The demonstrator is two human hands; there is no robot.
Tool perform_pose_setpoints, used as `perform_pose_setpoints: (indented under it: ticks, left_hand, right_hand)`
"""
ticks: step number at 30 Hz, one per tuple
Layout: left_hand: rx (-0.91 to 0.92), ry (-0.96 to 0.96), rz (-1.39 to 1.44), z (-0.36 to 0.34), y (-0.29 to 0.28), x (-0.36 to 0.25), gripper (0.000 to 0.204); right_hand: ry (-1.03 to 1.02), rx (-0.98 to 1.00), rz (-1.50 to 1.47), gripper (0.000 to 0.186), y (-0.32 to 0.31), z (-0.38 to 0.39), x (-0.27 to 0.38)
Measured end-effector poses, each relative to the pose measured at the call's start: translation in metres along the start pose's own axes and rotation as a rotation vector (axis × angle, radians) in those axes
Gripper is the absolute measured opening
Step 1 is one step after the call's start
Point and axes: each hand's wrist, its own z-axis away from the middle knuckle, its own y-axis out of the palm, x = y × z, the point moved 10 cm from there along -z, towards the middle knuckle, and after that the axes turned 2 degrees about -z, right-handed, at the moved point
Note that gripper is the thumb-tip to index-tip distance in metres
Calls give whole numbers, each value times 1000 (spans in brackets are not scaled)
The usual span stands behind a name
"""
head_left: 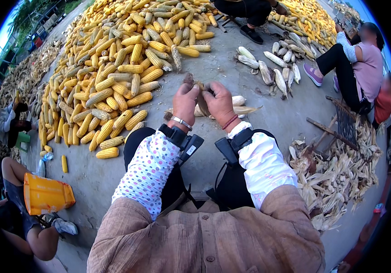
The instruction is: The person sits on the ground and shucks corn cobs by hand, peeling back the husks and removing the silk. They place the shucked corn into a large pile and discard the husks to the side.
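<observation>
My left hand (185, 105) and my right hand (220, 103) are close together in front of me, fingers curled. Between them is a husk-covered ear of corn (201, 105), gripped from both sides near its top. Fingers hide much of it, so I cannot tell how much husk is peeled back. Just beyond my right hand, a pale ear in its husk (238, 101) lies on the ground with loose husk leaves (248, 110). To the left, nearest my left hand, rises a large heap of bare yellow corn ears (134, 68).
Unhusked ears (277, 79) lie ahead to the right. A tipped wooden-framed seat (336, 125) rests by a pile of husks (341, 177). At left stands an orange bucket (47, 193), beside a seated person's legs (16, 173). Other people sit around, one in pink (369, 68).
</observation>
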Motion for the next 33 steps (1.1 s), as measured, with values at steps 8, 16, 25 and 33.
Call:
perform_pose_setpoints:
  ticks: [8,16,25,33]
  left_hand:
    - [172,215,-278,-1,20,-14,25]
    - [276,168,-72,6,30,-22,31]
    - [112,54,13,1,12,-17,30]
    - [-164,147,48,-6,-26,-25,27]
  right_hand:
    - [239,131,-288,16,7,2,-40]
    - [440,206,-487,10,8,5,-44]
    - [468,242,-523,9,6,5,-45]
    - [591,204,-624,7,-4,8,-48]
